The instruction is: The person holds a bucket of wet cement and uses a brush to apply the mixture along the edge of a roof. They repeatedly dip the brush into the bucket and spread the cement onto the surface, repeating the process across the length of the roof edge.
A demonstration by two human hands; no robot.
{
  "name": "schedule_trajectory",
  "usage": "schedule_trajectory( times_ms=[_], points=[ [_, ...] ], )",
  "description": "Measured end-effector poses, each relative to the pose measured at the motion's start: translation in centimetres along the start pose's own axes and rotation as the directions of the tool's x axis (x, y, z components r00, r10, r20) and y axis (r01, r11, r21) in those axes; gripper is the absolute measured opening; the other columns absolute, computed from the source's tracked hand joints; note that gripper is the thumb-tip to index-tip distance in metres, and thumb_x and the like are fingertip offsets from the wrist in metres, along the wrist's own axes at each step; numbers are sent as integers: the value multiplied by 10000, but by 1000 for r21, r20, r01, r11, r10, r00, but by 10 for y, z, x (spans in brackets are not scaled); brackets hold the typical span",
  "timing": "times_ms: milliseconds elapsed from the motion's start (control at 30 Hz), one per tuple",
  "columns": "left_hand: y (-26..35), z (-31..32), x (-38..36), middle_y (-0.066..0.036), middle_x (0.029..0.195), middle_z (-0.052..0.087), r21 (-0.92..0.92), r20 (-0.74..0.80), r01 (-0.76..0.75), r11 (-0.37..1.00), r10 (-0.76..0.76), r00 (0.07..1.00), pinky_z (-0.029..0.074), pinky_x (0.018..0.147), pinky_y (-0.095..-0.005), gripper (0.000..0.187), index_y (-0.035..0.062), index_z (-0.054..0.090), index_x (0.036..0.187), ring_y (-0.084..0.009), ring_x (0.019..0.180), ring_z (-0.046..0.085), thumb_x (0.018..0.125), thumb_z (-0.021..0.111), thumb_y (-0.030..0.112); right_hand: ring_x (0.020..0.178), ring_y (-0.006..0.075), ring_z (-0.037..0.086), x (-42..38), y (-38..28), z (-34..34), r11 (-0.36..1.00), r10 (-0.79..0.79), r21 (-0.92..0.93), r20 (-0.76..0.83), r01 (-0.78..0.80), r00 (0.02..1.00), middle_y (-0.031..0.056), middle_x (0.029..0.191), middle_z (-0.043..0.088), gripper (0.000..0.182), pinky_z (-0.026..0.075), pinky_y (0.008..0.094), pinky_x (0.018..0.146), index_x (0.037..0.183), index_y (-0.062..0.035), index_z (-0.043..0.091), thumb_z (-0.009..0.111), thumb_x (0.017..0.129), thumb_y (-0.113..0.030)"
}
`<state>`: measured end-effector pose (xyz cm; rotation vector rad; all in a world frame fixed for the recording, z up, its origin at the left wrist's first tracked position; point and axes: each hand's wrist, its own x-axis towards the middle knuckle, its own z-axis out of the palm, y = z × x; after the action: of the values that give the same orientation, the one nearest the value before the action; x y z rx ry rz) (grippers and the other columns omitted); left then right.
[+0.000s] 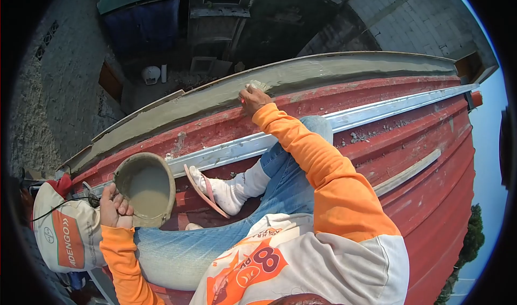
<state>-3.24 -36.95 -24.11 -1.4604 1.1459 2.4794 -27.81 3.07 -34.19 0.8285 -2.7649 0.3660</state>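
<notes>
My left hand is closed on the near rim of a bucket, which is tilted and holds murky grey-brown liquid. Out ahead, my right hand grips a brush with pale bristles; its handle is hidden in my fingers. The bristles lie against the smooth grey mortar strip along the roof's edge. Under my right arm runs a long metal channel, with my sandalled foot beside its lower part.
I sit on a red corrugated metal roof scattered with crumbs of mortar. A wooden strip lies to the right. A person in a printed cap is close on the left. Beyond the mortar edge, the roof drops to a yard with a white container.
</notes>
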Motion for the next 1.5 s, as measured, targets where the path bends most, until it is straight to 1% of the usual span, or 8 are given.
schedule_trajectory(
  times_ms=[133, 300, 533, 633, 867, 1067, 1333, 1500],
  points=[
    [-2, -6, 0, 68, 420, 293, -16, -6, 4, 1000, -4, 1000, 241, 323, -233, 238, 167, 422, 661, -72, 309, 288, 847, 502, 291, 743, 329, 545, 9, -44, -33, 949, 207, 286, -253, -132, 945, 153, 819, 541, 101, 445, 383, 651, 865, -69, 557, 583, 779, -116],
    [-4, -2, -2, 66, 432, 295, 5, 41, 9, 1000, -9, 999, 236, 334, -237, 236, 168, 412, 659, -72, 317, 287, 848, 501, 277, 757, 335, 528, 2, 68, -73, 898, 280, -155, -521, -411, 807, 148, 814, 505, 37, 439, 412, 658, 809, -91, 539, 552, 790, -120],
    [0, 0, 0, 73, 404, 298, 22, 51, 19, 1000, -20, 998, 255, 323, -243, 256, 185, 422, 622, -78, 301, 290, 847, 498, 283, 753, 351, 547, -7, -67, 46, 985, 156, -21, -271, -168, 950, 171, 819, 533, 75, 452, 409, 668, 767, -87, 514, 561, 714, -63],
    [2, 1, -2, 69, 417, 295, 24, 61, 10, 1000, -12, 998, 251, 332, -242, 242, 175, 420, 640, -75, 313, 292, 847, 497, 275, 814, 350, 561, -2, -101, 67, 921, 180, 371, -140, -117, 974, 189, 957, 545, 155, 465, 376, 682, 897, -106, 559, 606, 751, -125],
    [-2, 2, -5, 71, 436, 284, 24, 70, 9, 1000, -11, 997, 244, 346, -241, 212, 172, 424, 664, -70, 329, 282, 840, 507, 255, 691, 236, 605, -2, 43, -36, 506, 834, 609, -164, -611, 527, 116, 729, 617, 166, 473, 348, 649, 821, -99, 624, 626, 783, -261],
    [1, 8, -7, 71, 437, 281, 37, 102, 6, 999, -10, 995, 249, 358, -237, 216, 173, 421, 662, -66, 336, 283, 839, 513, 256, 782, 339, 538, -3, 30, -49, 866, 411, -31, -527, -500, 744, 160, 841, 497, 83, 455, 413, 683, 848, -101, 548, 551, 800, -168],
    [-4, 4, -15, 74, 435, 285, 58, 109, -19, 998, 13, 994, 263, 364, -233, 248, 168, 411, 651, -67, 340, 307, 859, 492, 276, 926, 375, 516, 2, -169, 143, 919, 23, 390, -182, 50, 983, 179, 903, 491, 206, 446, 407, 792, 886, -104, 538, 561, 707, -5],
    [-5, 1, -13, 69, 443, 276, 47, 55, -1, 999, -2, 999, 256, 366, -236, 215, 155, 421, 680, -66, 344, 287, 853, 493, 261, 801, 293, 576, 38, -170, 128, 648, 194, 726, 137, -231, 971, 108, 814, 590, 106, 453, 344, 709, 844, -111, 601, 631, 742, -110]
  ],
)
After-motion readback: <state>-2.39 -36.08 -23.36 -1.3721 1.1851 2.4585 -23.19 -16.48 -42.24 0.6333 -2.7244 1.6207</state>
